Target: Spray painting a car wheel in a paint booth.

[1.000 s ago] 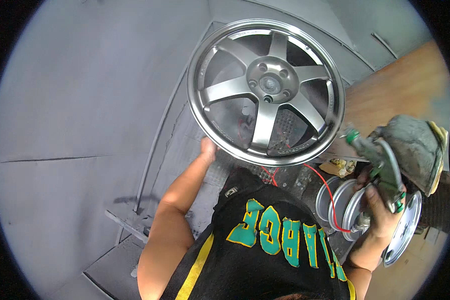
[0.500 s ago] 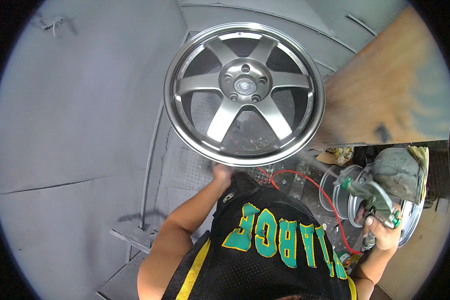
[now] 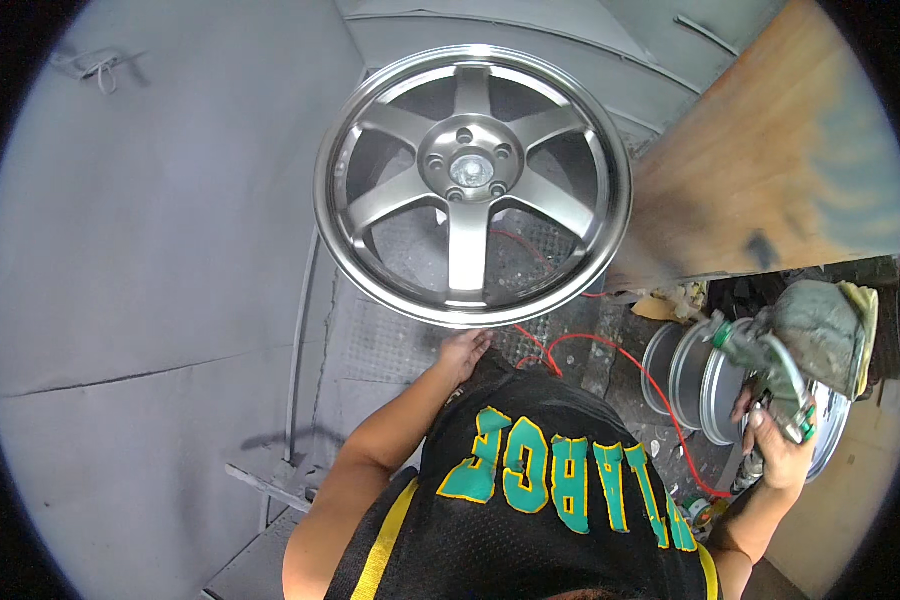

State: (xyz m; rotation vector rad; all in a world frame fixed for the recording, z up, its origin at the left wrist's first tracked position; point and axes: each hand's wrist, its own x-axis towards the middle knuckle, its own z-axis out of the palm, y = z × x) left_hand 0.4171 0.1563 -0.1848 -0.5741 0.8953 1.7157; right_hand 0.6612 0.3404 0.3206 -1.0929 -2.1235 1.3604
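A silver six-spoke car wheel rim (image 3: 468, 245) is held up face-on in front of me; whatever supports it is hidden. Just under its lower edge is my left hand (image 3: 463, 355), with fingers curled together; what they grip, if anything, cannot be made out. Off to the right, my right hand (image 3: 782, 445) is wrapped round the handle of a metal spray gun (image 3: 785, 375) with green fittings. Its nozzle points up and left, toward the wheel. A paint-smeared cup (image 3: 815, 325) sits on the gun, with a yellowish cloth or paper along its edge.
A red hose (image 3: 660, 390) snakes over the stained floor. More wheel rims (image 3: 690, 385) stand behind the gun, at right. A paint-marked wooden panel (image 3: 750, 180) slants along the right side. Grey sheeting (image 3: 170, 250) covers the left side, with a metal bar (image 3: 270, 485) low beside my left arm.
The wheel has turned, so one spoke now points straight down. My left hand shows more below the rim. The spray gun has shifted slightly right, and the faint mist at its nozzle is no longer visible.
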